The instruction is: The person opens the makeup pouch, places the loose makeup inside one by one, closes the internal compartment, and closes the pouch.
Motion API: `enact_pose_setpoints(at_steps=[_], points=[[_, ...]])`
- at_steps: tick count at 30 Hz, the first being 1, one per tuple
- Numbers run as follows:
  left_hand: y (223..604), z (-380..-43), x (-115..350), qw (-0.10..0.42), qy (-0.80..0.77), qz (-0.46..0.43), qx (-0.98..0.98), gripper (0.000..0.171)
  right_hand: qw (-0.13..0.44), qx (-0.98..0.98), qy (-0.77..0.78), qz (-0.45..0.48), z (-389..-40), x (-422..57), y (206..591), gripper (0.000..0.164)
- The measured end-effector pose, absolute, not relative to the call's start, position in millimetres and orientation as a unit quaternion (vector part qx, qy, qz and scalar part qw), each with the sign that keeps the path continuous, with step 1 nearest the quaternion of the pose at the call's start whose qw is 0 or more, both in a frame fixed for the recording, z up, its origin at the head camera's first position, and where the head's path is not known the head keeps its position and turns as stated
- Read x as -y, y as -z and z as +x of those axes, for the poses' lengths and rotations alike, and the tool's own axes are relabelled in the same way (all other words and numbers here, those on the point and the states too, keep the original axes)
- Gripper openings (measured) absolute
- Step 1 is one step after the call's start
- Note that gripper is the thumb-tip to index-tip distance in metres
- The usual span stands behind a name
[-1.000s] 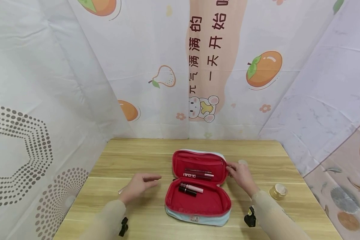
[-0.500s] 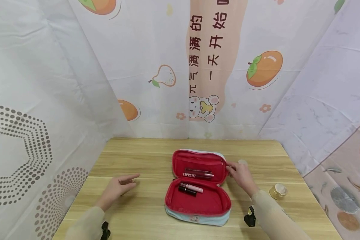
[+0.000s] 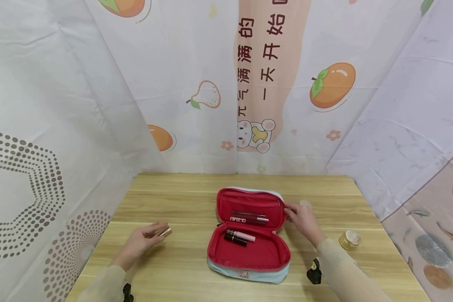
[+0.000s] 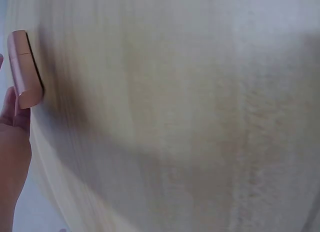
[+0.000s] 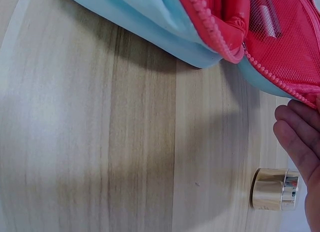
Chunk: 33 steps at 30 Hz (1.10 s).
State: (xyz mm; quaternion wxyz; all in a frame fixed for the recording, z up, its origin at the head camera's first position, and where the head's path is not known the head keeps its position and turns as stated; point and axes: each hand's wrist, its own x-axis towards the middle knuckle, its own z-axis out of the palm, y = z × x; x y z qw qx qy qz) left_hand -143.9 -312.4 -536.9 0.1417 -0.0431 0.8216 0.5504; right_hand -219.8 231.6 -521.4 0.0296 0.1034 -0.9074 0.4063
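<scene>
A rose-gold lipstick tube (image 3: 165, 231) is pinched in the fingertips of my left hand (image 3: 137, 243), left of the pouch. In the left wrist view the lipstick (image 4: 22, 67) shows its cap seam, close over the wooden table. A light blue cosmetic pouch with red lining (image 3: 249, 258) lies unzipped, its lid tilted back. My right hand (image 3: 305, 220) grips the lid's right edge; the right wrist view has its fingers (image 5: 295, 129) under that edge. Inside the base are a pink tube (image 3: 243, 236) and a black tube (image 3: 235, 240). Slim tubes (image 3: 251, 218) sit behind the lid's mesh.
A gold jar (image 3: 350, 240) stands on the table (image 3: 181, 188) beside my right forearm. Another jar with a pale top (image 3: 305, 204) is partly hidden behind my right hand. Printed cloth (image 3: 196, 138) hangs along the table's back and sides.
My left hand first drew back leftward from beside the pouch with fingers apart, and now it holds the lipstick. The right hand and the pouch stay put.
</scene>
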Motion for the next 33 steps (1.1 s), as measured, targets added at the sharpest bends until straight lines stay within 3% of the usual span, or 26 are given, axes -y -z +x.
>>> enact_pose_setpoints(at_steps=[7, 19, 33], points=[[543.3, -139.0, 311.4, 0.125, -0.531, -0.014, -0.838, 0.052, 0.018, 0.904, -0.416, 0.100, -219.2, -230.8, 519.9, 0.023], [565.5, -135.3, 306.8, 0.036, -0.434, -0.010, -0.900, 0.042, 0.023, 0.899, -0.426, 0.100, -219.1, -230.2, 521.4, 0.022], [562.3, -133.3, 301.9, 0.035, -0.418, -0.045, -0.907, 0.039, 0.026, 0.907, -0.410, 0.095, -220.3, -230.6, 521.6, 0.020]])
